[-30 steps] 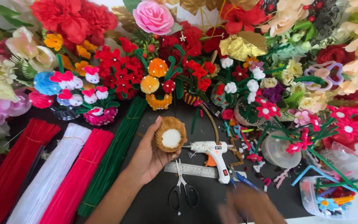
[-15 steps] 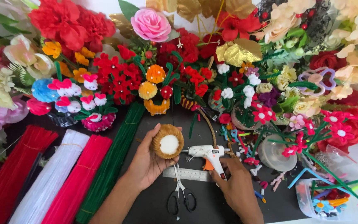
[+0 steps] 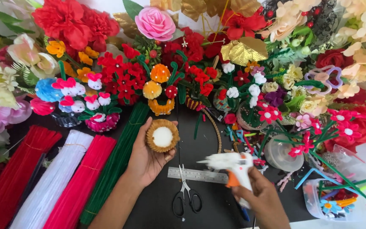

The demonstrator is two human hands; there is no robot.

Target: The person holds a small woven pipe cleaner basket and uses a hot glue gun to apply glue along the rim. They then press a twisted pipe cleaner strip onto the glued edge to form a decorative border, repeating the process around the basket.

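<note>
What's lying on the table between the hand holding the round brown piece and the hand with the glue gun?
In the head view, a metal ruler and black-handled scissors lie there.

We see a round fuzzy disc (image 3: 162, 135), brown-rimmed with a white centre, a white plastic glue gun (image 3: 229, 163) with an orange trigger, and red, white, pink and green pipe-cleaner bundles (image 3: 56, 178) at eight o'clock.

Packaging is limited to clear plastic containers at the right of the frame. A round transparent tub (image 3: 281, 153) stands right of centre, partly behind pink and red flower stems. A clear rectangular box (image 3: 318, 199) sits at the lower right, holding small coloured craft pieces. No labels, signs or screens are visible in this view.
</note>
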